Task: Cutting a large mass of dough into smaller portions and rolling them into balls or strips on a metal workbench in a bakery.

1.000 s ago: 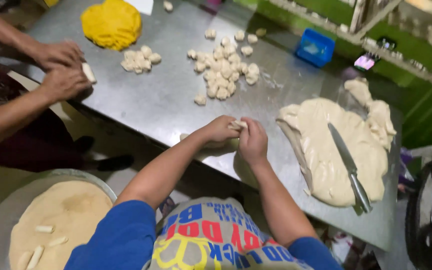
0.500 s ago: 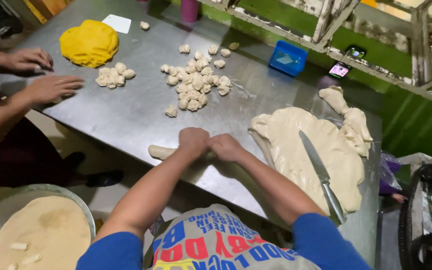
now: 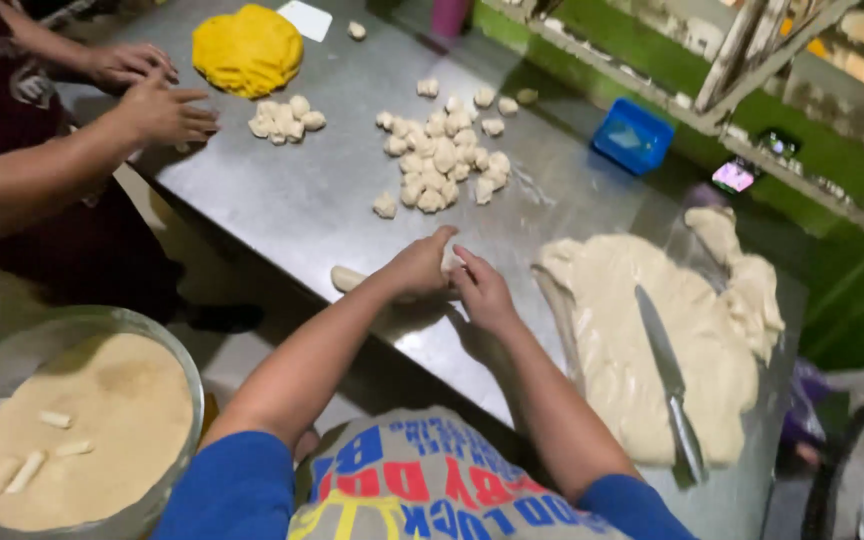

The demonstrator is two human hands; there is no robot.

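Note:
My left hand (image 3: 420, 266) and my right hand (image 3: 480, 290) press side by side on a pale roll of dough (image 3: 349, 278) that lies on the steel table (image 3: 312, 205) near its front edge. One end of the roll sticks out to the left of my left hand. To the right lies a big flat slab of pale dough (image 3: 642, 345) with a long knife (image 3: 670, 380) resting on it. A heap of small dough pieces (image 3: 442, 160) sits beyond my hands.
Another person's hands (image 3: 157, 105) work at the table's left end, near a smaller pile of dough pieces (image 3: 284, 118) and a yellow dough mound (image 3: 247, 48). A blue box (image 3: 634, 136) and a phone (image 3: 734, 176) lie at the back. A round crumb-filled bowl (image 3: 77, 430) stands lower left.
My hands came down from holding a bit of dough to pressing the roll on the table. The view shifted, and the other person's hands moved apart and together again.

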